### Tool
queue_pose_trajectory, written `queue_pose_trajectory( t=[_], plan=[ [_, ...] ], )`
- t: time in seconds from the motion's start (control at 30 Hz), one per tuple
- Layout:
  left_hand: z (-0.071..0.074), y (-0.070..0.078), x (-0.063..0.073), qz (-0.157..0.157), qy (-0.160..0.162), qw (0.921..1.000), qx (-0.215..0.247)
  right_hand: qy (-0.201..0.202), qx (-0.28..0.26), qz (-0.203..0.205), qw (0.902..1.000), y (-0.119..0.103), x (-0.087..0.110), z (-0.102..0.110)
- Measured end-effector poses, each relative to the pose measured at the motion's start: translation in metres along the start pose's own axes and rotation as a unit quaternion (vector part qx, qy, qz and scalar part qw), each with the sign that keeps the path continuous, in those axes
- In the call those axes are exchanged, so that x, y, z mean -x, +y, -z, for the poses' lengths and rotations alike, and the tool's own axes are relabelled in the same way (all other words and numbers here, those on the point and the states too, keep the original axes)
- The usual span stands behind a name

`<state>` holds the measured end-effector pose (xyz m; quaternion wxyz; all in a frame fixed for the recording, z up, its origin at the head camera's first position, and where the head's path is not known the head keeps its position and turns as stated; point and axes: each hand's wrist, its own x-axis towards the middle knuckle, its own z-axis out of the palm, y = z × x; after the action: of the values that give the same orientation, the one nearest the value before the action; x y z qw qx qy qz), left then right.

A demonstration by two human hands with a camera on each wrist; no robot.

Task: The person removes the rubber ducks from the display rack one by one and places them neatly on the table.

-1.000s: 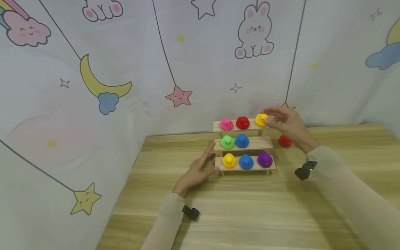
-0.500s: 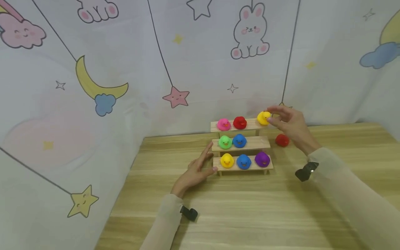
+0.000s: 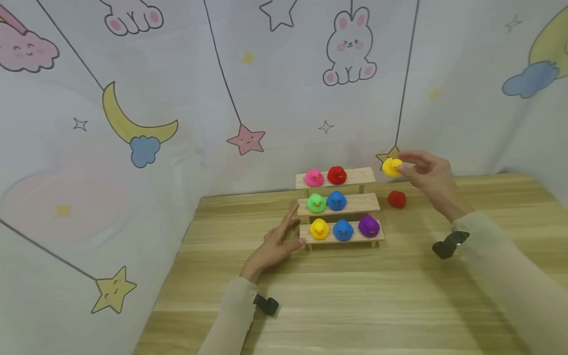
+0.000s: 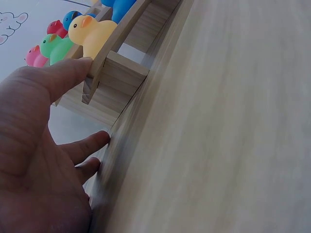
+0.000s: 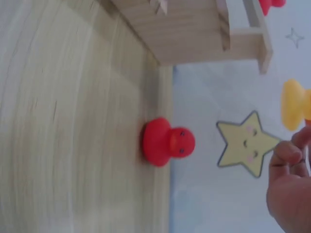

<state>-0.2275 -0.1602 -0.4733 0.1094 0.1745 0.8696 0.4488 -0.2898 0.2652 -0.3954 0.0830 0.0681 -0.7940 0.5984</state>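
My right hand (image 3: pixel 432 180) pinches a yellow rubber duck (image 3: pixel 391 167) between thumb and fingers, in the air right of the top tier; the same duck (image 5: pixel 293 104) shows at the right edge of the right wrist view. At the left end of a three-tier wooden stand (image 3: pixel 361 175), my left hand (image 3: pixel 271 249) lies with extended fingers, thumb touching the bottom tier. Pink (image 3: pixel 314 177) and red (image 3: pixel 337 175) ducks sit on the top tier. Green (image 3: pixel 316 202) and blue (image 3: pixel 336 200) ones occupy the middle. Below are yellow (image 3: pixel 319 229), blue (image 3: pixel 343 230) and purple (image 3: pixel 369 226) ducks.
Another red duck (image 3: pixel 397 198) rests on the wooden table (image 3: pixel 346 296), right of the stand. Behind the table hangs a white cloth (image 3: pixel 284 98) printed with stars, a moon and rabbits.
The yellow duck has left the right end of the top tier, carried rightward in my right hand. My left hand keeps its place at the stand. The head view has shifted slightly.
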Motion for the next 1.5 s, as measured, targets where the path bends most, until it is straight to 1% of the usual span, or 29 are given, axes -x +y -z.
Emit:
queue_pose_trajectory(
  t=[0.07, 0.13, 0.27, 0.37, 0.5, 0.6, 0.67, 0.73, 0.8, 0.87, 0.93, 1.07, 1.13, 1.2, 1.33, 1.37, 1.5],
  plan=[
    [0.000, -0.001, 0.000, 0.007, 0.000, 1.0000, 0.002, 0.001, 0.011, -0.027, 0.9996, 0.005, 0.001, 0.008],
    [-0.001, -0.003, 0.001, 0.014, 0.001, 0.9999, 0.003, 0.003, 0.009, -0.060, 0.9982, 0.011, 0.002, 0.015],
    [-0.003, -0.006, 0.002, 0.024, -0.003, 0.9997, 0.005, 0.007, -0.013, -0.120, 0.9927, 0.024, 0.006, 0.025],
    [-0.003, -0.006, 0.003, 0.021, -0.005, 0.9998, 0.003, 0.007, -0.023, -0.144, 0.9893, 0.034, 0.009, 0.029],
    [-0.003, -0.004, 0.004, 0.020, -0.004, 0.9998, 0.002, -0.003, -0.002, -0.153, 0.9882, 0.044, 0.013, 0.032],
    [-0.002, -0.003, 0.003, 0.023, -0.007, 0.9997, 0.002, -0.010, -0.037, -0.182, 0.9825, 0.051, 0.017, 0.032],
    [-0.002, -0.002, 0.003, 0.021, -0.007, 0.9997, 0.004, -0.011, -0.078, -0.210, 0.9746, 0.055, 0.019, 0.031],
    [-0.002, -0.001, 0.002, 0.017, -0.007, 0.9998, 0.004, -0.005, -0.096, -0.231, 0.9681, 0.059, 0.021, 0.030],
    [-0.002, -0.001, 0.002, 0.014, -0.008, 0.9998, 0.006, 0.000, -0.090, -0.235, 0.9678, 0.063, 0.022, 0.029],
    [-0.002, -0.001, 0.002, 0.013, -0.011, 0.9998, 0.005, 0.005, -0.066, -0.232, 0.9704, 0.066, 0.023, 0.028],
    [-0.002, -0.001, 0.001, 0.010, -0.011, 0.9999, 0.003, 0.008, -0.052, -0.234, 0.9709, 0.068, 0.024, 0.028],
    [-0.002, 0.000, 0.001, 0.007, -0.006, 1.0000, 0.001, -0.002, -0.027, -0.257, 0.9661, 0.065, 0.023, 0.028],
    [-0.001, 0.001, 0.001, 0.007, -0.004, 1.0000, 0.001, -0.017, -0.007, -0.257, 0.9663, 0.059, 0.021, 0.028],
    [-0.001, 0.001, 0.000, 0.009, -0.004, 1.0000, 0.000, -0.023, 0.022, -0.245, 0.9691, 0.049, 0.019, 0.029],
    [-0.002, 0.000, 0.000, 0.007, -0.002, 1.0000, -0.006, -0.020, 0.071, -0.192, 0.9786, 0.017, 0.010, 0.025],
    [-0.002, 0.000, 0.000, 0.007, -0.001, 1.0000, -0.007, -0.018, 0.076, -0.181, 0.9805, 0.007, 0.007, 0.022],
    [-0.002, 0.000, 0.000, 0.004, 0.000, 1.0000, -0.005, -0.026, 0.050, -0.133, 0.9895, -0.027, -0.002, 0.008]
  ],
)
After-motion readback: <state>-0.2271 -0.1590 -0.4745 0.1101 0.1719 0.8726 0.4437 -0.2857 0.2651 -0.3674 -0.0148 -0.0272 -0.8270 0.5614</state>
